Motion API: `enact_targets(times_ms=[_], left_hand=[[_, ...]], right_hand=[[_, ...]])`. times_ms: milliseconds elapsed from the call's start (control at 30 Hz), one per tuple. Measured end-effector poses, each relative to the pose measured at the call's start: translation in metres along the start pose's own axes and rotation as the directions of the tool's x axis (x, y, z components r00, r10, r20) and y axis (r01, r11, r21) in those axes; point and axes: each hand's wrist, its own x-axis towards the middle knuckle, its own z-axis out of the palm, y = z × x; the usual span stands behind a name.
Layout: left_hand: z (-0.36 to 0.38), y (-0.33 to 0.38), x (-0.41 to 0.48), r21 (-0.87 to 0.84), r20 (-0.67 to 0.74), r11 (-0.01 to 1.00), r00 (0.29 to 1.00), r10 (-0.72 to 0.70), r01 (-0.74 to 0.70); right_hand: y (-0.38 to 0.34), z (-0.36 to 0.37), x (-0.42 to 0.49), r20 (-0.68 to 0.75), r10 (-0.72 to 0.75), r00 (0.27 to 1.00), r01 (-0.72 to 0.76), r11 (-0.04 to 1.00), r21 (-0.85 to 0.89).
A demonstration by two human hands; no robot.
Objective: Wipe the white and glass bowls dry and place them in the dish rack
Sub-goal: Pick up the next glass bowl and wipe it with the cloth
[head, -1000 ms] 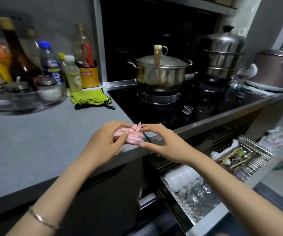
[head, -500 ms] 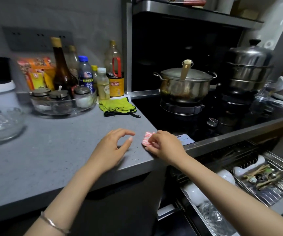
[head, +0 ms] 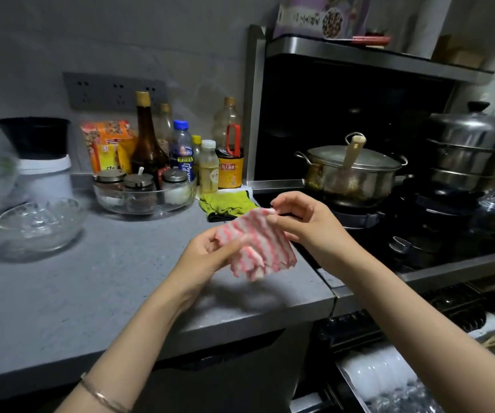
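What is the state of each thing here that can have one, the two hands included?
pink striped cloth: held above the counter, partly spread.
left hand: pinches the cloth's left edge.
right hand: pinches the cloth's upper corner.
glass bowl: upright on the counter, untouched.
dish rack: pulled open.
white bowls: standing in the dish rack.
pot: lid on.
steamer: lid on.

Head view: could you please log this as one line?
left hand, right hand: hold pink striped cloth | clear glass bowl: on grey counter, untouched
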Motion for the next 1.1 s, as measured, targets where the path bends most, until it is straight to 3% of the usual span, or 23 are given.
enact_targets(times_ms=[100,167,333,433,500,567,667,800,933,1100], left_hand=[[-0.024,0.015,-0.005,0.029,-0.119,0.994,0.987,0.106,-0.103],[-0.04,0.028,-0.009,0.112,-0.117,0.982,0.98,0.163,-0.15],[-0.074,0.051,-0.021,0.322,-0.026,0.929,0.979,0.204,-0.185],[-0.104,0.047,-0.019,0.574,-0.124,0.795,0.939,0.322,-0.197],[-0.131,0.047,-0.015,0.721,-0.145,0.663,0.892,0.428,-0.201],[-0.163,0.048,-0.012,0.758,-0.16,0.626,0.879,0.449,-0.182],[-0.223,0.049,-0.01,0.849,-0.224,0.528,0.881,0.416,-0.034],[-0.291,0.048,-0.007,0.959,-0.229,0.228,0.935,0.271,0.169],[-0.316,0.044,0.001,0.984,-0.17,0.074,0.977,0.129,0.162],[-0.328,0.04,0.005,0.992,-0.12,-0.023,0.986,0.115,0.124]], right_hand=[[0.0,0.014,0.007,0.093,0.047,0.995,-0.051,0.997,0.049],[0.0,0.029,0.01,0.227,0.118,0.967,-0.122,0.992,0.003],[-0.001,0.087,0.026,0.523,0.224,0.822,-0.235,0.971,-0.045],[0.009,0.126,0.044,0.614,0.254,0.747,-0.331,0.943,0.014],[0.017,0.151,0.054,0.605,0.3,0.738,-0.432,0.898,0.082],[0.027,0.174,0.063,0.577,0.351,0.738,-0.526,0.834,0.165],[0.042,0.201,0.079,0.538,0.438,0.721,-0.628,0.74,0.239],[0.053,0.225,0.099,0.493,0.503,0.71,-0.677,0.68,0.281],[0.055,0.236,0.103,0.508,0.5,0.702,-0.688,0.66,0.301],[0.055,0.238,0.103,0.513,0.494,0.702,-0.692,0.643,0.328]])
